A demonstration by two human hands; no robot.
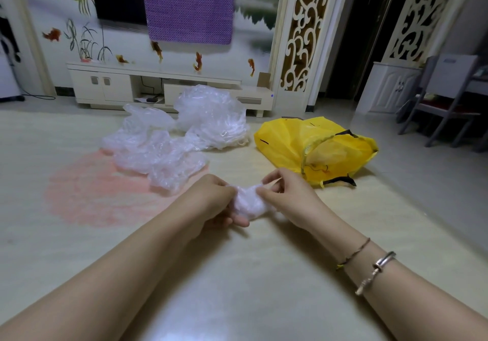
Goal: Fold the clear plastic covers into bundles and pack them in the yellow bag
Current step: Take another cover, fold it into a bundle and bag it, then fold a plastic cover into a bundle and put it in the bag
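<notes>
Hands first: I see my left hand (211,203) and my right hand (287,198) meeting low over the floor (237,274), both gripping one small crumpled bundle (248,200) of clear plastic between them. The left fingers (237,220) are curled under and around the bundle's left end, and the right hand pinches its right end, with thumb and forefinger raised just above the wad. The bundle is held off the floor, in the middle of the view, and looks white and tightly scrunched. Beyond my hands, on the floor, lies a loose pile of clear plastic covers (158,153), spreading over a pink round patch (87,195) in the flooring, and behind it sits a taller, puffier heap of covers (211,116), touching the first pile. To the right of those, well apart from my hands, the yellow bag (303,140) lies on its side on the floor with its mouth toward me; I cannot tell what is inside it. My right wrist carries a thin cord bracelet (353,253) and a silver bangle (377,269). A low white TV cabinet (118,82) stands along the far wall behind the heaps, and a purple cloth (187,5) hangs above it.
</notes>
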